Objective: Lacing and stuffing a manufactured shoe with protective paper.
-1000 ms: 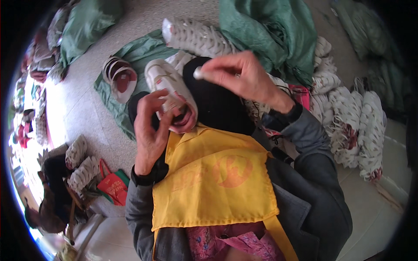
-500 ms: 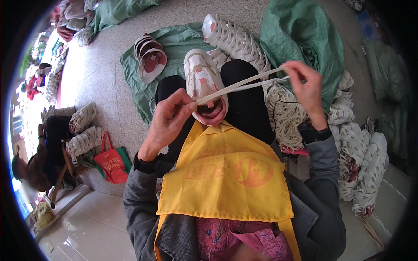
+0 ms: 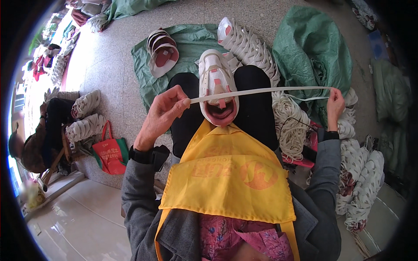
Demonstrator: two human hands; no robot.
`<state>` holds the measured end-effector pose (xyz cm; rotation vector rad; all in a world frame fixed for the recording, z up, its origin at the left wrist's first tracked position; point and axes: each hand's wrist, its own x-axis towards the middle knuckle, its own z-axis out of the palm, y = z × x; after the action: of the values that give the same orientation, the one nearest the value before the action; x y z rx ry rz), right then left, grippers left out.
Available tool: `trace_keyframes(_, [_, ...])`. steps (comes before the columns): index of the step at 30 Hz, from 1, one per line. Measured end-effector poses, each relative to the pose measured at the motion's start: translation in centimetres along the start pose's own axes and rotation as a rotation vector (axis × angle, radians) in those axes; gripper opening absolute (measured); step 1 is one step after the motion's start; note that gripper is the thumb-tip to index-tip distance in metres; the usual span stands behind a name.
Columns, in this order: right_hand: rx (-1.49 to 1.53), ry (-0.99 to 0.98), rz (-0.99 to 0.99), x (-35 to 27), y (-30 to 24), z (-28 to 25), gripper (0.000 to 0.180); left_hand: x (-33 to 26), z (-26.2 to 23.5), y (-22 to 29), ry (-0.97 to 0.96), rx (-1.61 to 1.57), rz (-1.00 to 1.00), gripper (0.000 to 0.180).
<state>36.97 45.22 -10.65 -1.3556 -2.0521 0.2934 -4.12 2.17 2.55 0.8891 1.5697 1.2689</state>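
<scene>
A flat white shoelace [image 3: 265,90] is stretched almost level between my two hands, passing above the opening of a sneaker. My left hand [image 3: 163,114] pinches one end between thumb and fingers. Farther right, my right hand [image 3: 335,105] is closed on the lace, and a second strand hangs back from it. The white and beige sneaker [image 3: 213,75], with pink tabs and a pink lining, rests between my knees with its toe pointing away. No lace is visible across its tongue.
Beside my right knee lies a heap of white laces [image 3: 288,126]. Green sacking [image 3: 187,41] holds nested shoe uppers [image 3: 163,56] and a row of white uppers [image 3: 252,50]. A green sack [image 3: 311,56] and shoe stacks [image 3: 363,182] lie right. A red bag [image 3: 111,154] and a seated person [image 3: 37,145] are left.
My right hand has moved right and slightly down, drawing the shoelace out longer and straighter. The left hand remains beside the sneaker, and the whole view has shifted a little.
</scene>
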Motion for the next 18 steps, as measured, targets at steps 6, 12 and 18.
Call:
trace_keyframes(6, [-0.342, -0.042, -0.054, 1.8, 3.1, -0.3, 0.02, 1.0, 0.9, -0.3, -0.012, -0.037, 0.013, 0.021])
trace_keyframes(12, [0.434, -0.585, -0.017, -1.7, -15.9, 2.1, 0.03, 2.1, 3.7, 0.0, 0.026, 0.025, 0.052, 0.015])
trace_keyframes(18, [1.066, -1.198, -0.122, -8.3, -31.7, 1.0, 0.032, 3.1, 5.7, 0.3, 0.031, 0.292, 0.22, 0.013])
